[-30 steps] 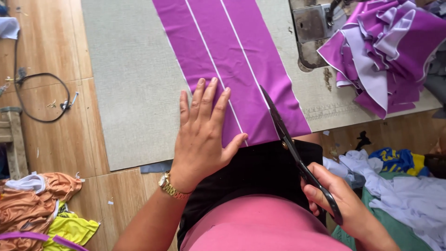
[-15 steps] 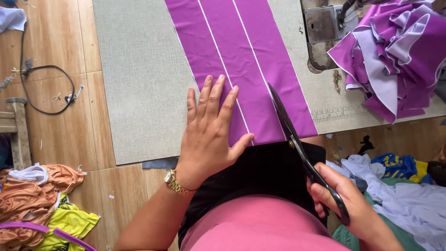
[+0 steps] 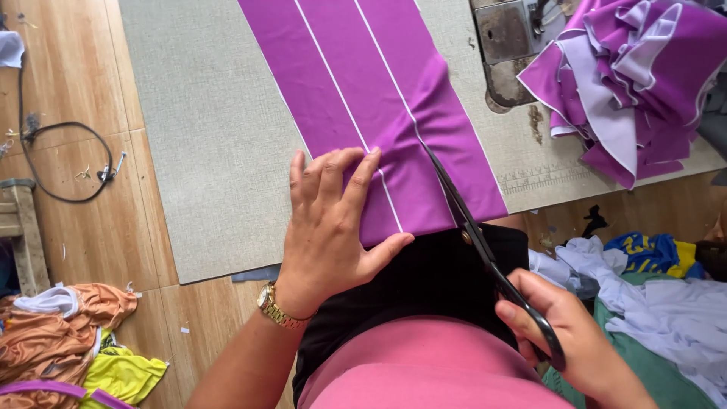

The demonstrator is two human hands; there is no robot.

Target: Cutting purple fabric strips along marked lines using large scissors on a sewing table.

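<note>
A long purple fabric panel (image 3: 356, 83) with two thin white stripes lies on the grey table (image 3: 204, 144), its near end hanging at the table edge. My left hand (image 3: 333, 227), wearing a gold wristwatch, presses flat on the panel's near end with fingers spread. My right hand (image 3: 568, 341) holds black scissors (image 3: 473, 220) by the handles. The blades run into the fabric along the right white stripe, and the cloth bunches a little at the blade tips.
A pile of purple and white fabric pieces (image 3: 636, 83) sits on the table's right end next to a sewing machine base (image 3: 507, 38). Cloth heaps lie on the wooden floor at left (image 3: 68, 333) and right (image 3: 659, 295). A black cable (image 3: 68, 159) loops on the floor.
The scissors have moved forward into the fabric along the right stripe, and the cloth wrinkles there. My left hand has stayed pressed on the panel's near end.
</note>
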